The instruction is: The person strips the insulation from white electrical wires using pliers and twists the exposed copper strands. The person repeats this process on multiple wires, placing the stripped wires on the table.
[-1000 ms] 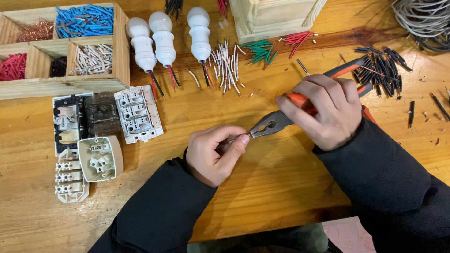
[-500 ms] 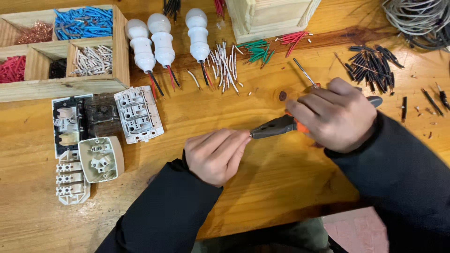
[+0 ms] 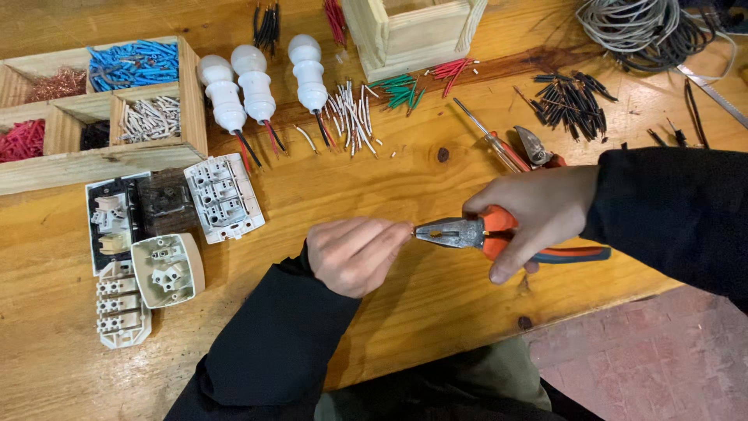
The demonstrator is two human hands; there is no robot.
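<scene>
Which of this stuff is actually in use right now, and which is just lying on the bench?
In use:
- pliers, gripped by right hand
- left hand, pinched at the plier tips

Lying about:
- lamp holders
- white wire pieces
- screwdriver
- switch modules
- wooden sorting tray

Both hands are bare. The left hand [image 3: 354, 253] and right hand [image 3: 530, 214] each emerge from long black sleeves [image 3: 265, 351] ending at the wrist; olive-green trousers [image 3: 467, 382] below.

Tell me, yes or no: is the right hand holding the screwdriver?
No. The right hand grips orange-handled pliers, while the screwdriver lies untouched on the wooden table beyond it.
</scene>
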